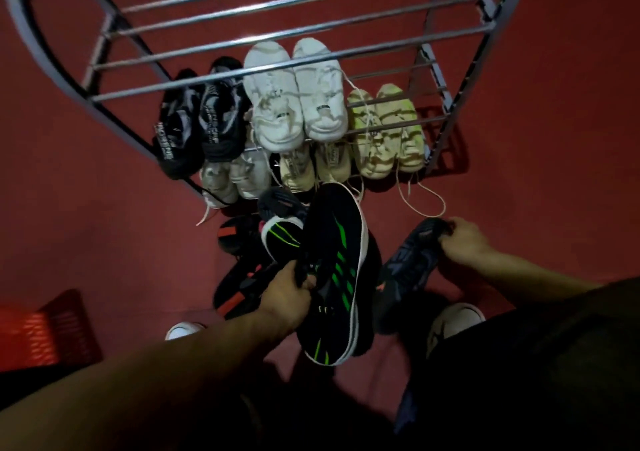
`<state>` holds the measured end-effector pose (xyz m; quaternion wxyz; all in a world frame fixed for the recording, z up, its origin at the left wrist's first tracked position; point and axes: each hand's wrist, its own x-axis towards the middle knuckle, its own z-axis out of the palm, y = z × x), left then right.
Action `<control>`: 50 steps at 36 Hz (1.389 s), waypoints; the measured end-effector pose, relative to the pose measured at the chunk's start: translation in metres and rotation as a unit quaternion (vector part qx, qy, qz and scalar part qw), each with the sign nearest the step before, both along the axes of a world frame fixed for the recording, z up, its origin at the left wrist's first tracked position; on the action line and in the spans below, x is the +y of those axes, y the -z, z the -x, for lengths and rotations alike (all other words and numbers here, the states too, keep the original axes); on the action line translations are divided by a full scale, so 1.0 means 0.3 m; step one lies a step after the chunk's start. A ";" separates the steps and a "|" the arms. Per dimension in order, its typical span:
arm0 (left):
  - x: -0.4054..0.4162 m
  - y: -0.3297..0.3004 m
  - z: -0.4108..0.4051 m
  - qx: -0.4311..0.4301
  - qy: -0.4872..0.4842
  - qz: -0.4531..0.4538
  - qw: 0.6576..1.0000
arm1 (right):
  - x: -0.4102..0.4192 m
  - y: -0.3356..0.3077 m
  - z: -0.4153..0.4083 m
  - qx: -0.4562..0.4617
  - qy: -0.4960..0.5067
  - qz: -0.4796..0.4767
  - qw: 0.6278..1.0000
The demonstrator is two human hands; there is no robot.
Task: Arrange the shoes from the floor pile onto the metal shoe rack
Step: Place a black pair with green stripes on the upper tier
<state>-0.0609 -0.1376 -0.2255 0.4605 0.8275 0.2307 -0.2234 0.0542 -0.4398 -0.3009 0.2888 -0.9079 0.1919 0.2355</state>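
Observation:
My left hand (287,298) grips a black shoe with green stripes (337,270) at its collar, lifted above the floor pile. A second black-and-green shoe (282,237) lies just behind it. My right hand (462,242) holds a dark blue-grey shoe (407,267) by its top, to the right of the pile. Black shoes with red marks (235,277) lie on the floor at the left. The metal shoe rack (277,43) stands ahead, holding a black pair (201,121), a white pair (298,94), a pale yellow pair (388,132) and lower beige and grey pairs (277,170).
A red plastic crate (45,329) sits at the lower left on the red floor. Another red crate (446,145) stands behind the rack's right side. Loose laces (422,197) trail on the floor. White shoe toes (181,330) show near my legs.

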 end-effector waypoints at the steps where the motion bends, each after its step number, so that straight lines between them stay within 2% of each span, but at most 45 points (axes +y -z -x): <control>1: 0.011 -0.012 0.004 -0.009 -0.017 0.002 1.000 | 0.029 -0.002 0.006 -0.013 -0.033 0.044 0.998; 4: 0.050 -0.035 0.008 -0.036 -0.075 -0.003 0.997 | 0.148 -0.023 0.023 -0.110 -0.124 0.078 0.983; 6: 0.077 -0.043 0.011 -0.051 -0.120 -0.008 0.991 | 0.247 -0.056 0.030 -0.169 -0.178 0.008 0.969; 7: 0.089 -0.040 0.015 -0.055 -0.141 -0.006 0.988 | 0.297 -0.081 0.027 -0.159 -0.179 -0.070 0.968; 8: 0.099 -0.036 0.023 -0.056 -0.163 0.001 0.985 | 0.351 -0.111 0.033 -0.097 -0.151 -0.171 0.969; 9: 0.104 -0.032 0.031 -0.058 -0.179 0.002 0.982 | 0.402 -0.139 0.042 -0.005 -0.112 -0.280 0.953; 10: 0.103 -0.027 0.038 -0.056 -0.190 -0.005 0.980 | 0.446 -0.159 0.052 0.100 -0.079 -0.373 0.919; 11: 0.099 -0.018 0.044 -0.057 -0.198 -0.017 0.978 | 0.481 -0.165 0.063 0.191 -0.060 -0.438 0.876; 12: 0.090 -0.006 0.047 -0.056 -0.205 -0.028 0.977 | 0.508 -0.173 0.076 0.242 -0.070 -0.464 0.849; 13: 0.074 0.000 0.047 -0.055 -0.211 -0.028 0.976 | 0.526 -0.160 0.091 0.265 -0.087 -0.471 0.837; 15: 0.030 0.001 0.038 -0.049 -0.216 0.009 0.975 | 0.533 -0.130 0.108 0.240 -0.117 -0.454 0.850; 18: -0.018 -0.008 0.008 -0.028 -0.204 0.147 0.968 | 0.470 -0.087 0.071 0.135 -0.159 -0.412 0.887; 19: -0.021 -0.006 -0.005 -0.023 -0.214 0.158 0.964 | 0.432 -0.089 0.055 0.117 -0.161 -0.408 0.891; 20: -0.015 -0.004 -0.028 -0.021 -0.236 0.123 0.964 | 0.393 -0.096 0.044 0.107 -0.159 -0.407 0.893; 22: 0.023 0.037 -0.070 -0.022 -0.278 -0.038 0.960 | 0.329 -0.119 0.039 0.116 -0.150 -0.407 0.893; 23: 0.033 0.052 -0.093 -0.021 -0.294 -0.072 0.953 | 0.305 -0.125 0.043 0.120 -0.150 -0.400 0.896; 27: 0.060 0.087 -0.171 -0.017 -0.291 0.057 0.955 | 0.247 -0.125 0.082 0.088 -0.141 -0.373 0.913; 33: 0.132 0.191 -0.199 0.002 -0.234 0.078 0.969 | 0.177 -0.164 0.122 0.063 -0.133 -0.322 0.935; 38: 0.124 0.032 -0.170 -0.006 -0.194 0.118 0.974 | 0.150 -0.188 0.136 0.059 -0.080 -0.304 0.948; 43: 0.216 -0.115 -0.168 -0.058 -0.168 0.147 0.973 | 0.140 -0.282 0.135 0.050 -0.056 -0.287 0.955; 46: 0.268 -0.234 -0.175 -0.094 -0.197 0.144 0.965 | 0.145 -0.378 0.131 0.041 -0.053 -0.286 0.956; 50: 0.336 -0.416 -0.173 -0.102 -0.260 0.134 0.951 | 0.182 -0.583 0.092 0.019 -0.107 -0.257 0.960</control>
